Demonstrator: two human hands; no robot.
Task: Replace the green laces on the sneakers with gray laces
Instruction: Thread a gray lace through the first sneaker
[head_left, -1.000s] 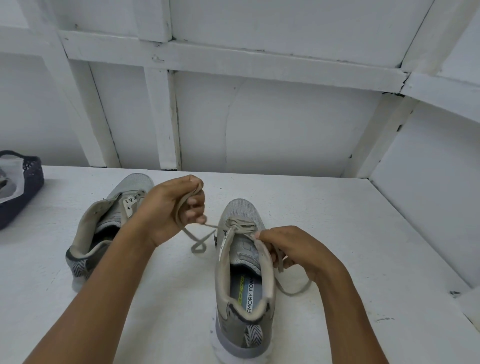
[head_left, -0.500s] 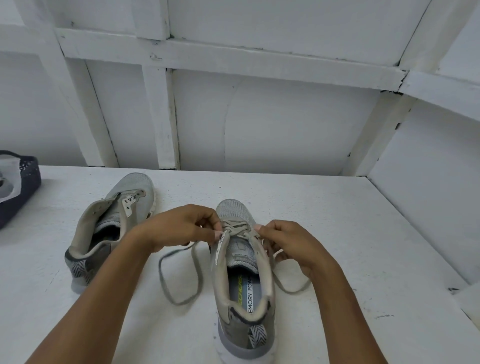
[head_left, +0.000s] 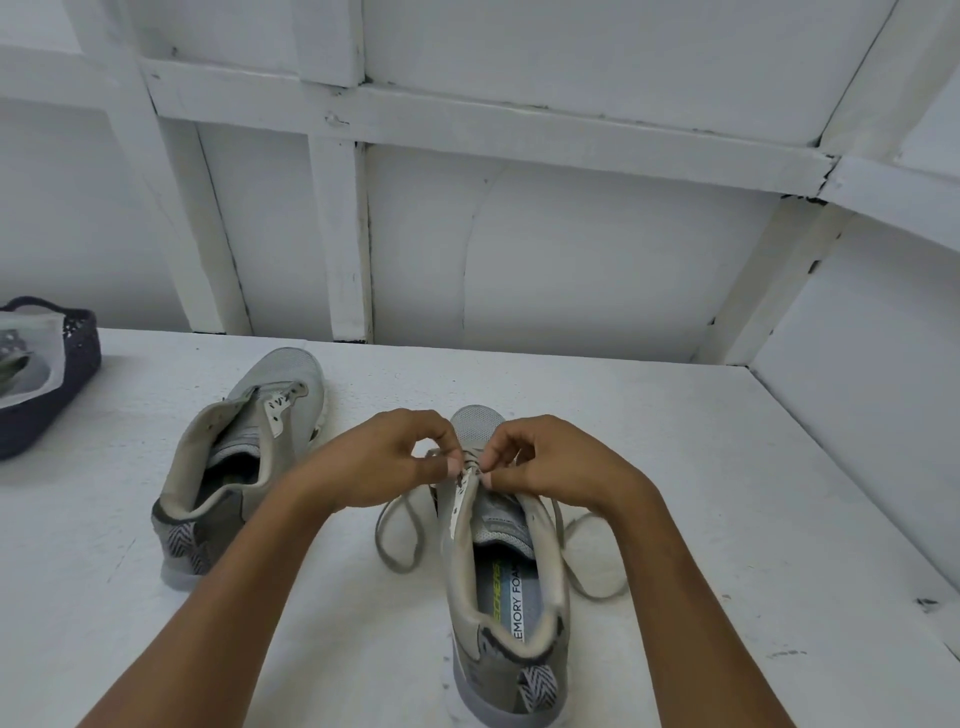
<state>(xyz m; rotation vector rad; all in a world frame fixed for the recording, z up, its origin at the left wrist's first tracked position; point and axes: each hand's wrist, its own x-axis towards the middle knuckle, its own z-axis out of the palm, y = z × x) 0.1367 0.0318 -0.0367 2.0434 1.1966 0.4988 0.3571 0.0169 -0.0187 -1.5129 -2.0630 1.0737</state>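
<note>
A grey sneaker (head_left: 506, 597) stands in front of me with its toe pointing away. A grey-olive lace (head_left: 397, 535) runs through its lowest eyelets and its loose ends loop on the table at both sides. My left hand (head_left: 384, 460) and my right hand (head_left: 545, 462) meet over the eyelets near the toe, each pinching the lace with curled fingers. A second grey sneaker (head_left: 244, 457) with no lace lies to the left, angled away.
A dark blue basket (head_left: 57, 410) with pale contents sits at the far left edge of the white table (head_left: 727, 519). White wall panels and beams close off the back and the right side.
My left hand came down from a raised pull to the eyelets. The lace slackened into loops on the table. Both hands closed in together near the toe.
</note>
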